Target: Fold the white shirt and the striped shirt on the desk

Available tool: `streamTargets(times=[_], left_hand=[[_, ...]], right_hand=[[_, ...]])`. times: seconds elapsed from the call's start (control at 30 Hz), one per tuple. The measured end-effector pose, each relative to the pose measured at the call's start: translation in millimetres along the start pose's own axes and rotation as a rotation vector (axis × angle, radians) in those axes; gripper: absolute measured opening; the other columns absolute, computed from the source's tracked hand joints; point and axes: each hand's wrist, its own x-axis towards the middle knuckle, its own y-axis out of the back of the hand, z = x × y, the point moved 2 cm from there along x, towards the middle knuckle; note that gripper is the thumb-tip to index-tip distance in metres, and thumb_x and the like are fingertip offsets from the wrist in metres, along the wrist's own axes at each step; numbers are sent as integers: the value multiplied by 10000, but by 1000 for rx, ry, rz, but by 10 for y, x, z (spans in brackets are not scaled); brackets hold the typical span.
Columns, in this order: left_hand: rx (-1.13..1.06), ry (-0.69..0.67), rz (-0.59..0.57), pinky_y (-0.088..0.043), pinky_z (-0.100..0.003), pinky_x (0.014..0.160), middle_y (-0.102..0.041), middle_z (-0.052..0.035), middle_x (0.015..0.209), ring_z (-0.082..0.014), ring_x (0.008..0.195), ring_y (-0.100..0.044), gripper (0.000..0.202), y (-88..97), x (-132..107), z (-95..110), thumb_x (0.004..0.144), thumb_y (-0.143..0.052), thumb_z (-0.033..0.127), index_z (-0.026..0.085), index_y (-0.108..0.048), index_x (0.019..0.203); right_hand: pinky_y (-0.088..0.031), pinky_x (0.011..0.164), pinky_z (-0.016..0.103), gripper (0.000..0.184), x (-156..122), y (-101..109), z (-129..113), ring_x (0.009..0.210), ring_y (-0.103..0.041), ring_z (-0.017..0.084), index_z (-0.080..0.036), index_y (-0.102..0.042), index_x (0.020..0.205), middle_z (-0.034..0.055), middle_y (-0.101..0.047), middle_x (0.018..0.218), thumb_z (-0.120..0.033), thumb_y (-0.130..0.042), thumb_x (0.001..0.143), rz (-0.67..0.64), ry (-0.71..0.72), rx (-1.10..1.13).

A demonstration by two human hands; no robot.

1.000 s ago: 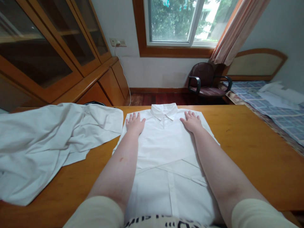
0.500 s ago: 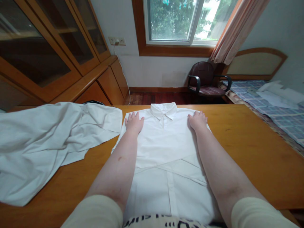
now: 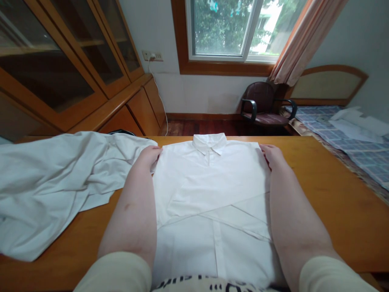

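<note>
A white collared shirt (image 3: pixel 212 182) lies flat on the wooden table (image 3: pixel 319 194), sleeves folded across its front and collar pointing away from me. My left hand (image 3: pixel 148 156) sits at the shirt's left shoulder edge, fingers curled onto the fabric. At the right shoulder edge my right hand (image 3: pixel 272 155) has its fingers curled around the cloth. Both forearms run along the shirt's sides.
A crumpled white garment (image 3: pixel 60 182) covers the table's left part. Wooden cabinets with glass doors (image 3: pixel 60 69) line the left wall. Beyond the table stand a dark armchair (image 3: pixel 264 107) and a bed with a checked cover (image 3: pixel 349 142).
Both hands have slid outward from flat on the shirt's chest to its left and right shoulder edges, and their fingers have curled onto the fabric.
</note>
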Motion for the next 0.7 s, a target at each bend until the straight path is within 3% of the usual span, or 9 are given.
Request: streamTargets(times=[0.1,0.23,0.4,0.7], left_hand=[[-9,43,-102,-498,-289,576,-671,-47,633,-218,625,-646,245,23,-32,-11,608,-742,288,165,-682,812],[-105,63,-183,-515,-309,581,-696,-74,687,-243,655,-667,267,-19,-132,44,611,-754,289,164,-682,837],[-276,49,-305,-540,-359,655,-722,-102,795,-259,735,-687,309,-133,-190,116,711,-686,312,147,-668,971],[-104,-8,-27,-517,-432,782,-727,-146,856,-355,934,-658,375,-174,3,-61,648,-753,350,117,-692,936]], right_hand=[[-473,472,274,271,-52,-24,-27,574,-624,196,-150,-680,898,61,-684,683,-356,-672,722,-79,-83,49],[-480,453,291,249,-142,-38,-66,548,-633,219,-145,-676,843,69,-687,648,-323,-724,675,-204,-181,107],[-465,442,282,172,-136,-53,-66,496,-603,193,-154,-676,809,36,-663,590,-275,-712,692,-139,-140,37],[-462,450,265,158,-25,-113,24,520,-599,182,-152,-672,837,22,-652,599,-234,-689,704,-22,-130,65]])
